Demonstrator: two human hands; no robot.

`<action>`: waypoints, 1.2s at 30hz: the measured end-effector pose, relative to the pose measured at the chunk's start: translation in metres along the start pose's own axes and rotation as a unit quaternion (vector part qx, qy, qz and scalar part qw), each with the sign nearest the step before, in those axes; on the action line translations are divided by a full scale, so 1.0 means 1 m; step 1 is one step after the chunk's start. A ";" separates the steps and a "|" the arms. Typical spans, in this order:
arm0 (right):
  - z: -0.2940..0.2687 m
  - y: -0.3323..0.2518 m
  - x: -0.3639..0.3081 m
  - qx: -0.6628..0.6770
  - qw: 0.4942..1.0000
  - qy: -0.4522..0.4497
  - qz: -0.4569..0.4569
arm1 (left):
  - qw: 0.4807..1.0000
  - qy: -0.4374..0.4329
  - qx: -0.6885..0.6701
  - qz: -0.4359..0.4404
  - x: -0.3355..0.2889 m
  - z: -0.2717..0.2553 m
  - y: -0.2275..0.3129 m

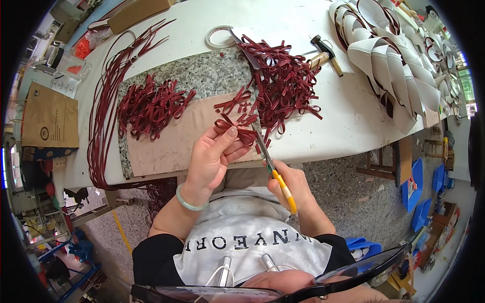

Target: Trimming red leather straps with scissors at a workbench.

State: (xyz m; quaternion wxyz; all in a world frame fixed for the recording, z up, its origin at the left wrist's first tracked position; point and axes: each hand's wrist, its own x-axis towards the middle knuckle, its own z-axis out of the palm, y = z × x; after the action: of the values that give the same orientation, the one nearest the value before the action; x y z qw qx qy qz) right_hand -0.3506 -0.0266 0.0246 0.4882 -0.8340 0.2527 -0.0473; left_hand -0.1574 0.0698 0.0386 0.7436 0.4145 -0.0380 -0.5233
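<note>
My left hand pinches a small dark red bow of narrow strip between thumb and fingers, just above the table's near edge. My right hand is closed round the yellow handles of a pair of scissors. The blades point away from me and reach the bow's right side; whether they touch it I cannot tell. Beyond my left hand, a few loose bows and short cut ends lie on a tan sheet. This sheet rests on a speckled stone slab.
Dark red bows are heaped on the slab's left and right. Long red strips hang over the table edge. A tape roll, a hammer and stacked white curved pieces lie farther off. A brown paper bag stands left.
</note>
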 end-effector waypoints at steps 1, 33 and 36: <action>0.000 0.001 0.000 0.011 1.000 0.006 -0.007 | 1.000 0.001 0.000 0.000 0.000 0.000 0.000; -0.011 0.003 -0.005 0.061 0.996 -0.044 0.047 | 0.491 -0.161 0.730 0.448 0.023 -0.005 0.045; -0.009 0.002 -0.004 0.081 0.995 -0.034 0.055 | 0.494 -0.167 0.719 0.459 0.021 -0.005 0.042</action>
State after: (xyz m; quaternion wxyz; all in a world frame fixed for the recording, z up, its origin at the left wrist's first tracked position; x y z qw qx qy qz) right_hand -0.3575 -0.0321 0.0285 0.5646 -0.7774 0.2771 -0.0120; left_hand -0.1140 0.0602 0.0544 0.3028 0.6350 -0.7095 0.0410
